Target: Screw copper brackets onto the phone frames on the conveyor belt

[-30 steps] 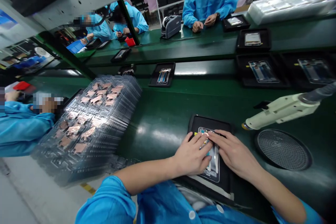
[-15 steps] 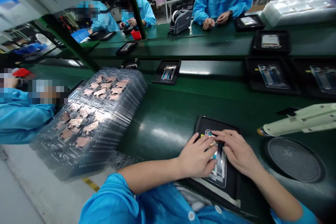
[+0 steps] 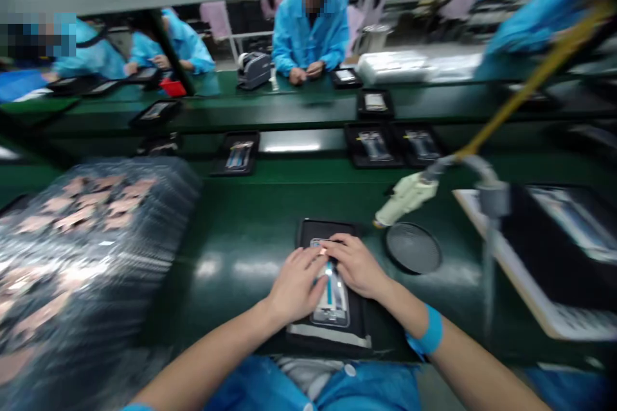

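A smartphone frame (image 3: 330,292) with a blue strip down its middle lies in a black tray (image 3: 328,229) on the green bench. My left hand (image 3: 295,286) rests over the frame's left side, fingers curled towards its top. My right hand (image 3: 355,265) lies over the top right of the frame, and a blue band (image 3: 430,334) circles that wrist. The fingertips of both hands meet near the frame's top edge, hiding that part. Whether they pinch a small part there is too blurred to tell.
A cream electric screwdriver (image 3: 405,199) hangs just right of the tray, above a round dark mesh mat (image 3: 413,248). A tall stack of clear trays with copper parts (image 3: 91,231) stands left. Further black trays with phone frames (image 3: 373,144) line the bench. A co-worker (image 3: 311,35) sits opposite.
The head view has turned level and pulled back, so more of the bench shows. Both hands stay on the phone frame, and the dark strip between them earlier no longer shows.
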### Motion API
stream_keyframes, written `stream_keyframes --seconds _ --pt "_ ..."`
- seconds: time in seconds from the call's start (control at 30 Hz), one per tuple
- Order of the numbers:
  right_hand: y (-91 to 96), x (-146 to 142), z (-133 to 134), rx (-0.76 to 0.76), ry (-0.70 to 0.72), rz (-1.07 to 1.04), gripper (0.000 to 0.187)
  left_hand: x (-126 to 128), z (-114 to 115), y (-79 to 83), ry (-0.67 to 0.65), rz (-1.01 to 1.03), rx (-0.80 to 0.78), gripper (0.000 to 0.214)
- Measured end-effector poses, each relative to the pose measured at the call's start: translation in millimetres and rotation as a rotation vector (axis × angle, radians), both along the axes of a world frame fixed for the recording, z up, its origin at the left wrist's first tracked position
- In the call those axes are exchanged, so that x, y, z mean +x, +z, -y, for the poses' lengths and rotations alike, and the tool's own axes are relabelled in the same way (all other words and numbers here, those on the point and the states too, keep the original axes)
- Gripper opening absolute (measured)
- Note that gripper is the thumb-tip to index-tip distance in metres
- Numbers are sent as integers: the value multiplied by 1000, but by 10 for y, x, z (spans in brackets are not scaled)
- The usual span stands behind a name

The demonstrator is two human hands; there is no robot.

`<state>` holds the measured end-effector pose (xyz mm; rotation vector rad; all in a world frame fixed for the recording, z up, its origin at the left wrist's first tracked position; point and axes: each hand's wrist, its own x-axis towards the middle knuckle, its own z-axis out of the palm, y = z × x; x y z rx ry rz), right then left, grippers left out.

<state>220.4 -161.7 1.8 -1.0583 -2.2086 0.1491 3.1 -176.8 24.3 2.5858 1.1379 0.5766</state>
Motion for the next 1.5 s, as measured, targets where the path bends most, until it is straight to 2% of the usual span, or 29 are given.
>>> stream_keyframes --seconds 0.07,0.17,0.27,0.33,0.4,0.47,0.53,0.63,0.77,0.93,1.13,1.5 --pt "54 49 14 106 -112 -51 34 -29 -167 2 9 -41 21 43" --pt "195 172 50 304 -406 -193 35 14 -342 -3 22 -137 49 46" --pt "388 285 -31 401 -714 -374 63 136 -399 -26 14 -173 68 46" --pt "509 337 -192 301 -794 -580 83 234 -426 -48 8 -157 93 44" --pt "604 375 -397 120 -733 -774 90 316 -464 -68 -2 -123 120 42" --pt "671 405 -581 -26 -609 -852 78 364 -503 -83 -15 -85 142 40" --pt "724 428 -687 -94 -530 -853 59 377 -524 -90 -19 -56 149 38" --pt "796 463 -652 -122 -483 -888 50 357 -505 -89 -16 -12 125 36" --pt "825 587 -412 -68 -505 -946 37 348 -450 -94 -21 58 67 33" --pt "702 749 -215 90 -579 -986 27 380 -417 -83 0 82 66 33" --pt "558 866 -215 225 -607 -905 29 376 -403 -49 3 74 51 33" --pt "317 1217 -264 289 -632 -898 37 357 -397 -87 4 134 44 32"
